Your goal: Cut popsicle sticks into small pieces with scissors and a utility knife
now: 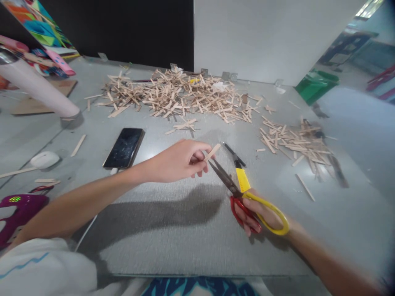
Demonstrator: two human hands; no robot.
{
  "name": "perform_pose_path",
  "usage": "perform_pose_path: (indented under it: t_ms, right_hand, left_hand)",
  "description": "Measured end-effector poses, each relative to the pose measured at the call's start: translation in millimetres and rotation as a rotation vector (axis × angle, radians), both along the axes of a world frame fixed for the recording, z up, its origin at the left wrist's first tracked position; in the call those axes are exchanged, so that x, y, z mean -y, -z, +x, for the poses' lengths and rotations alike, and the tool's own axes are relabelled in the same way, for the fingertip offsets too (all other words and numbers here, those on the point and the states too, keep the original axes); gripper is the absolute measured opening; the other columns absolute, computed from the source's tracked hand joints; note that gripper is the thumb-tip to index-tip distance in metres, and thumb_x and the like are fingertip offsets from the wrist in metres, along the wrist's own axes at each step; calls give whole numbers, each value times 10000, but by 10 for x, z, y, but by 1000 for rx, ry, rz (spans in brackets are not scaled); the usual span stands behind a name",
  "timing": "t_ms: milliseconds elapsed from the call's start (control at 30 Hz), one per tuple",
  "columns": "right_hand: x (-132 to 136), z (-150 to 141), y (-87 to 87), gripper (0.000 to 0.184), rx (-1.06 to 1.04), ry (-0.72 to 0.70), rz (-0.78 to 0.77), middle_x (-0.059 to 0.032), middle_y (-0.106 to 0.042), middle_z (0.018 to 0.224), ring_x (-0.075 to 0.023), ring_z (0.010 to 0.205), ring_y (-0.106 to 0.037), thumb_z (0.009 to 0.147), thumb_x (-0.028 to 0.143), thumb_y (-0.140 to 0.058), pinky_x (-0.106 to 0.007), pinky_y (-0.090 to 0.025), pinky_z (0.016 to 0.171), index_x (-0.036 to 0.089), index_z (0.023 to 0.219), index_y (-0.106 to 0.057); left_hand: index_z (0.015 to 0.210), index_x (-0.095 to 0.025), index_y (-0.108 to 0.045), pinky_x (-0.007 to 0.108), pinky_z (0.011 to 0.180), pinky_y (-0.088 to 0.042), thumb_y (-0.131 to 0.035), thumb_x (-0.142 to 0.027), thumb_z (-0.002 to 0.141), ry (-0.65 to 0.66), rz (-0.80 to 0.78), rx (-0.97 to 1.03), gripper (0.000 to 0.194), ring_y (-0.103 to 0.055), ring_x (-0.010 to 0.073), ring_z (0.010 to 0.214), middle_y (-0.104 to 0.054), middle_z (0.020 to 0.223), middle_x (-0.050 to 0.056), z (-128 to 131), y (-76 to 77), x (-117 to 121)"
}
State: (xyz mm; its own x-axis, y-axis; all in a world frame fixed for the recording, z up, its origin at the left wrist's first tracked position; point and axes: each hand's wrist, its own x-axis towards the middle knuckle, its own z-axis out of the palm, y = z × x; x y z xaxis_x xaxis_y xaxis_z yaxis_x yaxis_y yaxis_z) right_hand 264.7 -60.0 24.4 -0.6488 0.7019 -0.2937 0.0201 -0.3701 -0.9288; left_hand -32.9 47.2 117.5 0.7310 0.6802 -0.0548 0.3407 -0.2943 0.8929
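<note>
Between the thumb and fingers of my left hand is a short, flat wooden stick, pinched near its lower end. My right hand grips a pair of scissors by the handles, one loop yellow and the other red. The blades are parted slightly, with their tips just beneath the stick. Whether they touch it I cannot tell. Just beyond the scissors lies a yellow utility knife, its dark end pointing away from me.
A large heap of wooden sticks lies at the back, and a smaller pile at the right. On the left are a phone with a white cable, a mouse, a pale tumbler and a purple device. A green bin stands beyond.
</note>
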Motion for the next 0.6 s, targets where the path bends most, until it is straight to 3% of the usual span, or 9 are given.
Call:
perform_pose_path:
  t_ms: [300, 433, 600]
  right_hand:
    - [10, -8, -70, 681, 5, 24, -49, 104, -406, 407, -77, 306, -335, 1000, 827, -630, -233, -555, 422, 234, 670, -563]
    - [19, -15, -125, 686, 22, 19, -54, 85, -437, 401, -91, 316, -391, 992, 837, -629, -228, -534, 413, 240, 661, -558]
    - [25, -14, -72, 682, 10, 22, -49, 104, -408, 393, -81, 300, -340, 1000, 830, -622, -229, -533, 406, 238, 666, -562]
  left_hand:
    - [998, -198, -634, 228, 631, -593, -623, -193, 1033, -24, 43, 13, 37, -768, 146, 686, -821, 868, 51, 17, -19, 33]
    - [989, -200, -635, 234, 621, -587, -641, -216, 1037, -43, 68, 18, 51, -768, 152, 682, -826, 866, 58, 10, -16, 34]
    - [969, -200, -633, 221, 621, -567, -646, -203, 1022, -13, 63, -1, 56, -765, 143, 678, -821, 866, 49, 25, -17, 51]
